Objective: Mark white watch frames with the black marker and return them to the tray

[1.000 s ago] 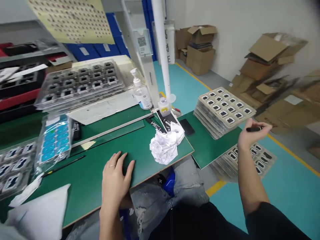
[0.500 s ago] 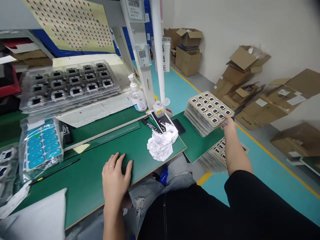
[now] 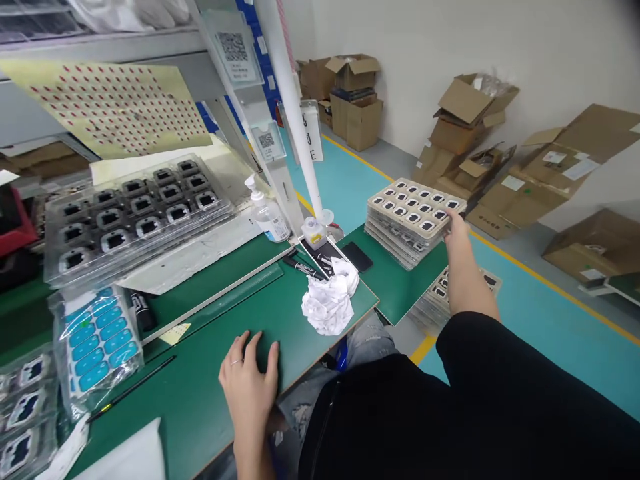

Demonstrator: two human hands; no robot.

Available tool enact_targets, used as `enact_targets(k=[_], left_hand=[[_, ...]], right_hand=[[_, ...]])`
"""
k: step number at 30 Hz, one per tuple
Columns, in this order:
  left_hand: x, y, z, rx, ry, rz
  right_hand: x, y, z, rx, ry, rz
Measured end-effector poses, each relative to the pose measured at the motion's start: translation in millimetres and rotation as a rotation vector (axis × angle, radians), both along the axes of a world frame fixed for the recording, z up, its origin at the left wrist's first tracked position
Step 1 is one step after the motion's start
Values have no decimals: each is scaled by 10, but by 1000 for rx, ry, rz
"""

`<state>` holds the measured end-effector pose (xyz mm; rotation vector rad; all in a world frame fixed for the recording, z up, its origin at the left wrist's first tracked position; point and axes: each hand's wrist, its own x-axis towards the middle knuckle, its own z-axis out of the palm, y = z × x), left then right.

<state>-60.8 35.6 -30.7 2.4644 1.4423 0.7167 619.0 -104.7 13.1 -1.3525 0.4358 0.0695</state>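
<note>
My right hand (image 3: 456, 228) reaches out to the right and grips the near right edge of the top tray (image 3: 411, 206), a beige plastic tray with rows of small white-and-black parts. Beneath it, several similar trays (image 3: 393, 245) are stacked on a green side board. My left hand (image 3: 249, 375) lies on the green worktable (image 3: 200, 393) near its front edge, fingers spread and holding nothing. A crumpled white cloth (image 3: 330, 300) is beyond it, to the right.
A pump bottle (image 3: 270, 217), a small white bottle (image 3: 313, 233), markers (image 3: 303, 267) and a black phone (image 3: 357, 256) stand or lie behind the cloth. Another tray stack (image 3: 435, 303) sits lower, beside my right forearm. Clear trays (image 3: 135, 213) fill the back left; cardboard boxes (image 3: 545, 170) line the wall.
My view has tilted and shifted, so the left side of the bench shows lower. My right hand stays at the top tray's edge; my left hand still rests on the worktable.
</note>
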Motion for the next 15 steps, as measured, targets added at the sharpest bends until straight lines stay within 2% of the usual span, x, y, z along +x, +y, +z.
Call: enact_targets(k=[10, 15], left_hand=[[-9, 16, 58, -26, 12, 8], [2, 21, 95, -40, 2, 13]], right_hand=[[13, 173, -203, 115, -100, -165], [4, 169, -272, 148, -132, -192]])
